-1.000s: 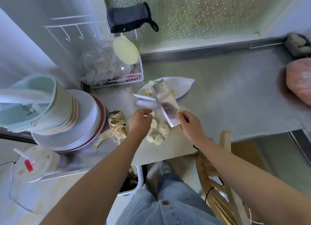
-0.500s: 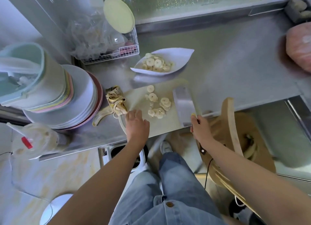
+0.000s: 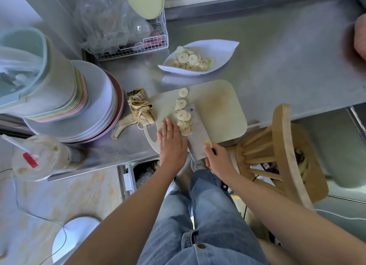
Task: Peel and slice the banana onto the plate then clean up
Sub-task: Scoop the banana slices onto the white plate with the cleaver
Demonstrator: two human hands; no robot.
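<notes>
Banana slices on pale plastic cutting board
Left hand lies flat, fingers straight, beside them; right hand grips the steel cleaver at the board's near edge; white leaf-shaped plate sits beyond the far edge.

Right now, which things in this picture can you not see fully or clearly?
Head view only:
1. The knife: handle hidden inside the right hand.
2. Pink thing: cut off by the right edge, blurred.
3. Basket contents: behind crumpled plastic.
4. Bin: mostly hidden under the counter.
</notes>
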